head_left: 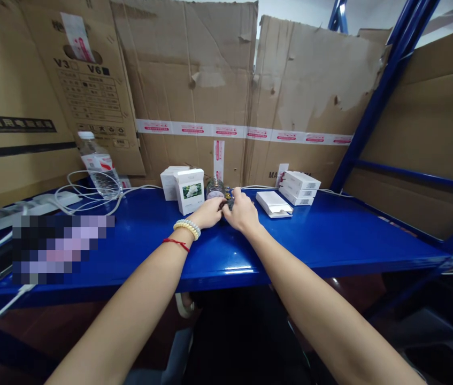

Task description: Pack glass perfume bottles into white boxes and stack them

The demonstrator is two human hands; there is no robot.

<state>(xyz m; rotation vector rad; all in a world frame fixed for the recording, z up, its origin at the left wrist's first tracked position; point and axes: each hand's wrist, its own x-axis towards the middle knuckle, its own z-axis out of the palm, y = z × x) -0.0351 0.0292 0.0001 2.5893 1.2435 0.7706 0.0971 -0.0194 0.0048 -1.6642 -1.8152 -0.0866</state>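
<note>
My left hand (208,212), with coiled bands and a red string at the wrist, is closed, its fingertips meeting those of my right hand (243,209) over the blue shelf. The right hand is curled closed as well. Between the fingertips a small dark thing (227,205) shows in part, mostly covered by the fingers; its kind cannot be made out. Just behind the left hand stands a clear glass jar (215,188), and some small gold-coloured bits (228,193) show beside it. Left of the hands a white box with a flower picture (191,192) stands upright.
An open white box (274,204) lies right of the hands, near a stack of white boxes (299,187). Another white box (169,183) stands behind the flower one. At left are a water bottle (100,166) and white cables (85,187). Cardboard (194,75) walls the blue shelf's (350,235) back.
</note>
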